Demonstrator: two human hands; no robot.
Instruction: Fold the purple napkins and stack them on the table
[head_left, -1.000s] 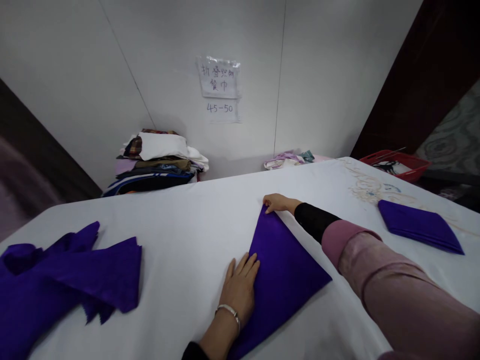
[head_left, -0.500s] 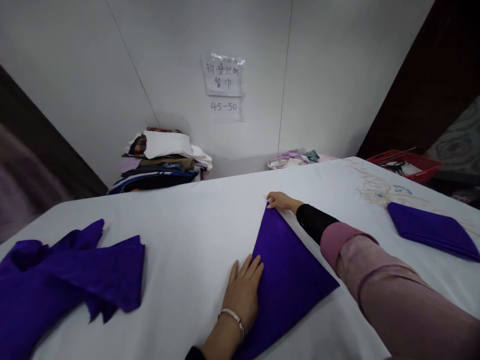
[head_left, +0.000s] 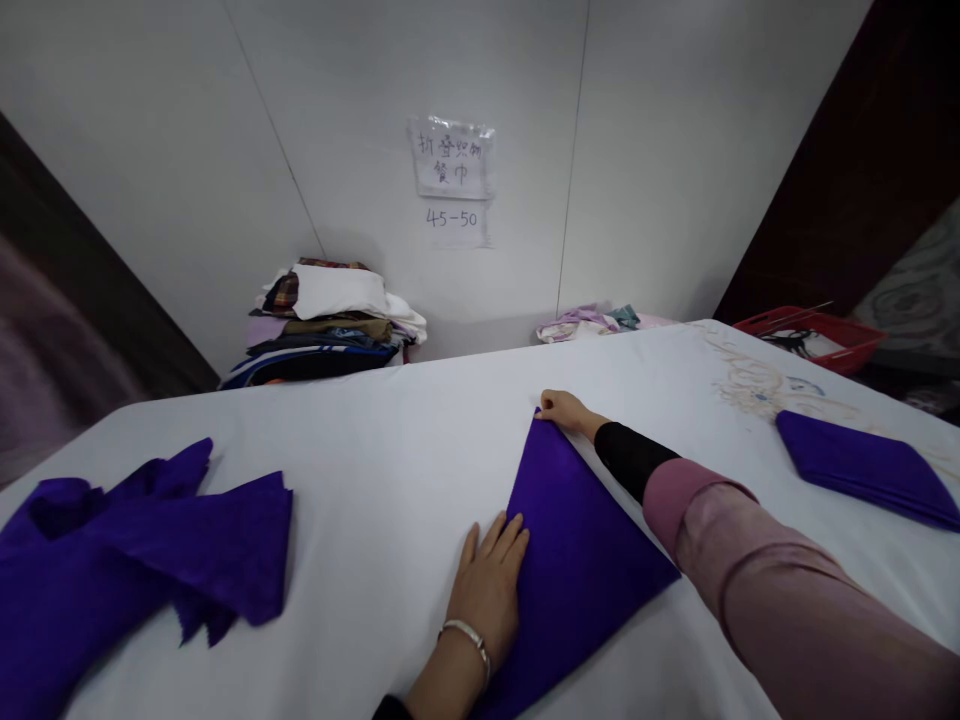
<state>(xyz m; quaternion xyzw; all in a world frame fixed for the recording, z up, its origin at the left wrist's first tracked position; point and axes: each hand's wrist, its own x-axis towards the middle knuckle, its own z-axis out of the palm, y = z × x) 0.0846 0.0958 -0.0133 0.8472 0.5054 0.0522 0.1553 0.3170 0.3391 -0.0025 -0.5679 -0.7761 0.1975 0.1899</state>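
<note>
A purple cloth napkin [head_left: 585, 560], folded into a triangle, lies on the white-covered table in front of me. My left hand [head_left: 487, 590] rests flat on its left edge, fingers stretched out and a silver bangle at the wrist. At the far tip of the triangle, my right hand [head_left: 564, 410] pinches the napkin's corner between thumb and fingers. A loose heap of purple cloths [head_left: 150, 550] is off to the left. Over on the right sits a neatly folded stack of purple napkins [head_left: 862, 465].
Behind the table's far edge is a pile of clothes [head_left: 330, 320], with a smaller bundle of pink and green cloth [head_left: 585, 322] to its right. A red basket [head_left: 847, 350] holds tools at the far right. Handwritten paper signs [head_left: 454, 165] hang on the wall.
The view has shifted very slightly. My right fingers have curled in more tightly at the far corner; my left hand stays in place on the napkin.
</note>
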